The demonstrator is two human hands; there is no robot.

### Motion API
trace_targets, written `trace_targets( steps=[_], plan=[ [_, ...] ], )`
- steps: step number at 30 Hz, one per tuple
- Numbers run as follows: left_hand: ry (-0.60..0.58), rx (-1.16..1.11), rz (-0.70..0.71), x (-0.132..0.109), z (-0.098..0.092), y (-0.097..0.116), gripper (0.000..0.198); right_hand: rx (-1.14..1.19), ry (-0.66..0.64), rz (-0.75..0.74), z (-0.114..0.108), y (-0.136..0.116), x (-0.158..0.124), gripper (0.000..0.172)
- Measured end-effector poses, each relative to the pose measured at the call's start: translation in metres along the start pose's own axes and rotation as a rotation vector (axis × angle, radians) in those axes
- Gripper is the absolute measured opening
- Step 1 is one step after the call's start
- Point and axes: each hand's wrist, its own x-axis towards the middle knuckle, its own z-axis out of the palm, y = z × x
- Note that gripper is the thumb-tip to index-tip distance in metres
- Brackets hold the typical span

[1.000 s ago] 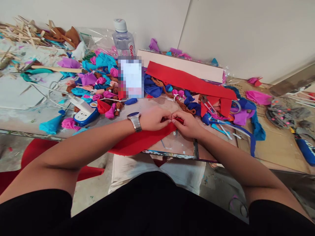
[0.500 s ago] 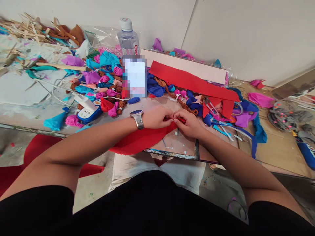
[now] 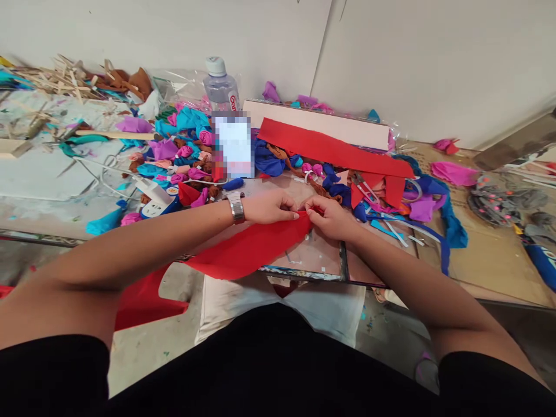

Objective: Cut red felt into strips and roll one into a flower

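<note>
Head camera: the piece of red fabric (image 3: pixel 247 249) lies slantwise over the near edge of the worktop (image 3: pixel 324 255), in front of the person's body, its lower left part hanging past the rim. The left hand (image 3: pixel 269 207) pinches its upper edge between thumb and fingers, and the right hand (image 3: pixel 328 217), close beside, has its grip pinched on the narrow, bunched end. Both holds look small, so the folds could spring open if either thumb eased; the overhanging part might also drag the cloth towards the floor (image 3: pixel 152 353), or catch on the worktop's rough, paint-stained rim. Behind the hands, loose blue, pink and brown bundles crowd close enough that a wide sweep could knock them about, and the clear bottle (image 3: pixel 220 90) with a white cap might topple if bumped. A second red strip (image 3: pixel 334 150) lies across the clutter, in front of a long pale board (image 3: pixel 321 124). Wooden sticks (image 3: pixel 69 78) heap at the far left, cardboard (image 3: pixel 490 249) covers the right side, and a plain pale wall (image 3: pixel 391 52) closes off the back.
</note>
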Motion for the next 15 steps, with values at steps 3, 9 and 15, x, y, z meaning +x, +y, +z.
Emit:
trace_targets(
  steps=[3,9,15],
  plan=[
    [-0.005,-0.068,0.038,0.001,0.004,-0.009,0.036,0.011,-0.043,0.005,-0.005,-0.001,0.001,0.008],
    [0.010,-0.156,0.028,-0.002,0.014,-0.027,0.039,0.039,-0.068,-0.043,-0.008,-0.001,0.002,0.012],
    [0.022,-0.171,0.006,-0.003,0.016,-0.030,0.037,0.011,-0.023,-0.043,-0.004,0.001,0.000,0.016]
  ],
)
